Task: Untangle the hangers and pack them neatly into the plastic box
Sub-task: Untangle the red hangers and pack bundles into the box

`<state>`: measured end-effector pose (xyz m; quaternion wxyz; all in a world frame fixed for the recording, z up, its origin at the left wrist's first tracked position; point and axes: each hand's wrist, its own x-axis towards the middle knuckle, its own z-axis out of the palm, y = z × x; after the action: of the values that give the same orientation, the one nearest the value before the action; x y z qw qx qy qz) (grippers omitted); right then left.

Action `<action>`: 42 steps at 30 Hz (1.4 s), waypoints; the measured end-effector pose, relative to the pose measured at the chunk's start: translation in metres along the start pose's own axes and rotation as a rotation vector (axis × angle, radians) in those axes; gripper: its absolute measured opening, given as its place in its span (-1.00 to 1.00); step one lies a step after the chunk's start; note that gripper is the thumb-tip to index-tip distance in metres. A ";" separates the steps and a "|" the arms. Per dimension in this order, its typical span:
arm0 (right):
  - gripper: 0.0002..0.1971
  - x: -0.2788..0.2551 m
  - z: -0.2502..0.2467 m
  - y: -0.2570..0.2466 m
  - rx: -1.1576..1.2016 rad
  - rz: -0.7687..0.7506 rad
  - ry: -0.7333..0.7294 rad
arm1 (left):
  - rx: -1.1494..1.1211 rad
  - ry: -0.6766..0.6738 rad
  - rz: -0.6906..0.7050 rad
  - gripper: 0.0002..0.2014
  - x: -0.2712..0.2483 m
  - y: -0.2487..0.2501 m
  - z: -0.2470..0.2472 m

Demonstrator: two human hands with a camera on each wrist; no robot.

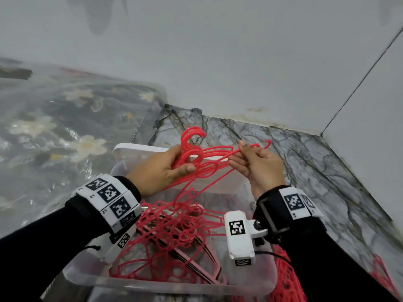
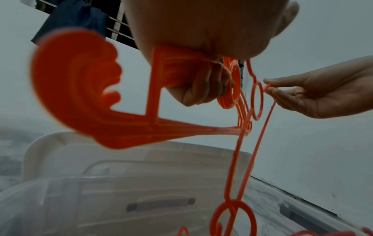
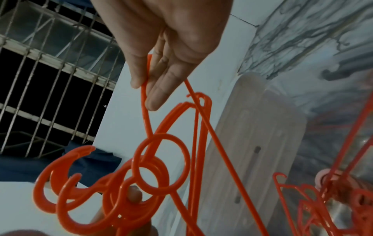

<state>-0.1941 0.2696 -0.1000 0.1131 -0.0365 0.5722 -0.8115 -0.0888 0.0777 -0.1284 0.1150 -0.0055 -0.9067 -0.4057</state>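
The left hand (image 1: 161, 168) grips a bunch of red hangers (image 1: 196, 158) by their necks — beside it, the right hand (image 1: 257, 166) pinches one hanger's thin arm (image 3: 145, 115) above the plastic box (image 1: 152, 284).

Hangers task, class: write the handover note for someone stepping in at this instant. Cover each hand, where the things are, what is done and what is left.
Left hand: grips a stacked bunch of red hangers near their hooks, above the box.
Right hand: pinches the thin arm of one hanger that crosses the bunch.
Clear plastic box: holds a tangled heap of red hangers over some pink ones; its white lid stands behind it. More red hangers lie on the marble floor at the right.
Done: a small bunch gathered.
Left: free the pinched hanger, untangle the heap, pack everything neatly.
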 end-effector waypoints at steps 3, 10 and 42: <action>-0.83 -0.001 0.001 0.001 0.032 0.024 -0.006 | 0.029 -0.012 0.069 -0.41 0.002 0.003 0.011; -0.84 -0.003 0.003 0.001 0.061 0.094 -0.063 | 0.111 0.006 0.123 -0.74 0.007 0.007 0.017; -0.89 -0.052 0.019 0.086 -0.980 -0.190 -0.639 | 0.205 0.276 -0.132 -0.57 0.008 -0.014 -0.002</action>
<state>-0.1272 0.2361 -0.1702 0.1766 -0.3780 0.8121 -0.4079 -0.0976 0.0663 -0.1352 0.2114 0.1216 -0.9173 -0.3148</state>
